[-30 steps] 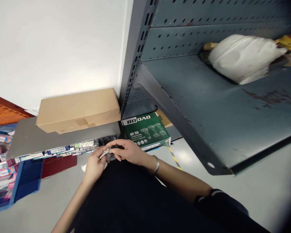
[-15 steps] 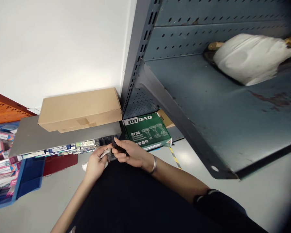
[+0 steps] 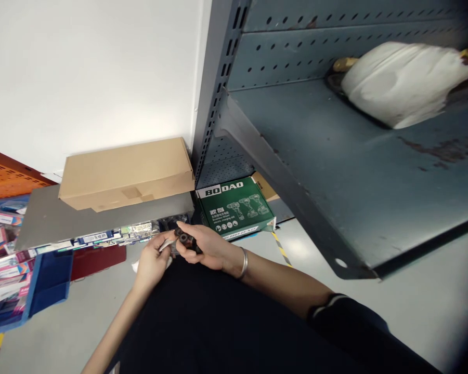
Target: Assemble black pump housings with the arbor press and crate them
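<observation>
In front of my dark clothing, my right hand (image 3: 206,246) is closed around a small black part (image 3: 186,239) with round openings in its end. I cannot make out its exact kind. Close beside it, my left hand (image 3: 153,262) pinches a crumpled white cloth or tissue (image 3: 167,244). One end of the white piece reaches the black part, and more of it hangs below the left fingers. A silver bangle (image 3: 245,262) is on the right wrist.
A cardboard box (image 3: 127,174) sits on a grey shelf (image 3: 42,218) ahead. Right of it lies a green drill box (image 3: 234,208). A large metal shelf (image 3: 335,171) juts out at right, bearing a white-wrapped bundle (image 3: 401,85). Blue bins (image 3: 50,283) with small packets stand at left.
The black part has turned in my right hand, so its round openings now face the camera. My left hand stays beside it with the white piece. The view has shifted slightly.
</observation>
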